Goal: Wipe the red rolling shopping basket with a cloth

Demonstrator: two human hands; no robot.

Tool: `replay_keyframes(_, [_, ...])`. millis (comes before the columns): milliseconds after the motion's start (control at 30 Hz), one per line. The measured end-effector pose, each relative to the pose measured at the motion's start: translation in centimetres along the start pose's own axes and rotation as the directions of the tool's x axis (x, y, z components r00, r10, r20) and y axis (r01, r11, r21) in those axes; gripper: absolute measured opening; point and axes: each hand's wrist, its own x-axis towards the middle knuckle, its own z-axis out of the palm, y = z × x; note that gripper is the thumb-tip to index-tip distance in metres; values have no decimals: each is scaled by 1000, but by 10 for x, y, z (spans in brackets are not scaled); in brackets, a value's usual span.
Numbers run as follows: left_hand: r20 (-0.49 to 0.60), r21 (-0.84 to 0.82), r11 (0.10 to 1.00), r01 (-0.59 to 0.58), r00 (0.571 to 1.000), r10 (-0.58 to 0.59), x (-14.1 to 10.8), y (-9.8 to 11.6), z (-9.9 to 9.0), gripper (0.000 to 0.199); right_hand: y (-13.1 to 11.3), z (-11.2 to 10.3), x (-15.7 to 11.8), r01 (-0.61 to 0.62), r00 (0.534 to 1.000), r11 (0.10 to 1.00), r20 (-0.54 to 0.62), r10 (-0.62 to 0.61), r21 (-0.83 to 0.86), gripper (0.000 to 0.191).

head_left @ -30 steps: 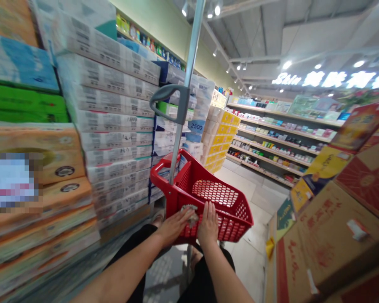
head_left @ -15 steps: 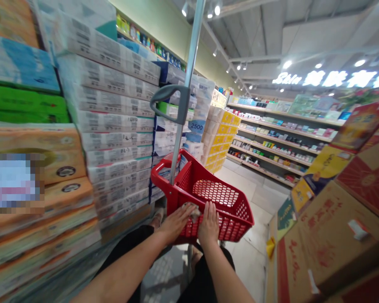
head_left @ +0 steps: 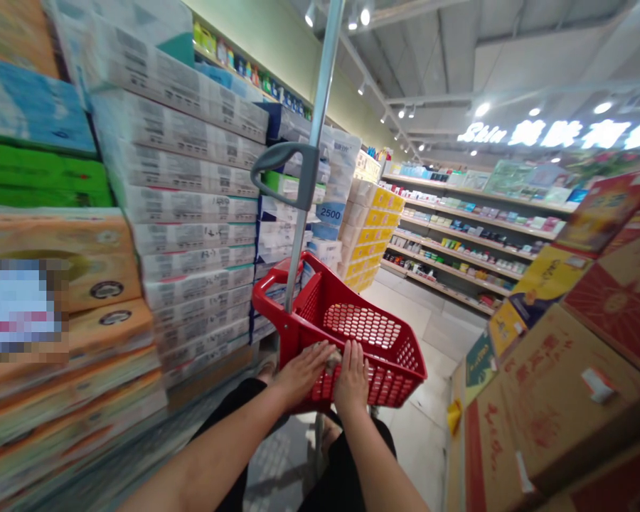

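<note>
A red plastic rolling shopping basket [head_left: 363,299] stands in front of my knees, with perforated sides and a tall metal pole. My left hand [head_left: 305,371] presses a small crumpled greyish-brown cloth [head_left: 333,360] against the near side of the basket. Most of that cloth is hidden beneath the fingers. My right hand [head_left: 353,377] lies flat on the same side, just right of the cloth, with its fingers stretched upward toward the rim. Above the basket, a grey loop handle [head_left: 282,171] is fixed to the pole.
Stacked white packs [head_left: 192,171] and orange packs [head_left: 69,256] rise close on the left. Cardboard cartons [head_left: 565,384] are piled on the right. Pale floor tiles [head_left: 432,334] run between them toward stocked shelves [head_left: 469,235] at the back.
My left hand has slid slightly right along the basket's side with the cloth. My right hand stays nearly in place. The view has shifted a little.
</note>
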Motion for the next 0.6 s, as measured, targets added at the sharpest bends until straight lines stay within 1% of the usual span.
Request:
replay_keyframes(100, [23, -21, 999, -24, 999, 25, -3, 6, 7, 53, -1, 1, 0, -11, 1000, 1000, -2, 11, 5, 56])
replay_keyframes(200, [65, -60, 992, -112, 991, 115, -13, 10, 16, 46, 0, 0, 0, -12, 1000, 1000, 10, 11, 19, 59])
replay_keyframes(267, [39, -61, 987, -147, 988, 149, -13, 6, 13, 44, 1, 1, 0, -6, 1000, 1000, 12, 6, 22, 60])
replay_keyframes(367, [-61, -19, 995, -97, 994, 95, -3, -5, -2, 53, 2, 3, 0, 6, 1000, 1000, -1, -6, 24, 61])
replay_keyframes(433, [-98, -5, 998, -69, 993, 68, 3, -11, -8, 59, 1, 3, 0, 3, 1000, 1000, -9, -3, 28, 62])
replay_keyframes(500, [-82, -13, 998, -61, 995, 60, 0, -12, -4, 61, 0, 2, 0, -5, 1000, 1000, -4, 5, 28, 63])
replay_keyframes(600, [2, -32, 999, -40, 999, 40, -14, -9, 10, 65, 1, -2, 0, 1, 1000, 1000, 27, -2, 21, 64])
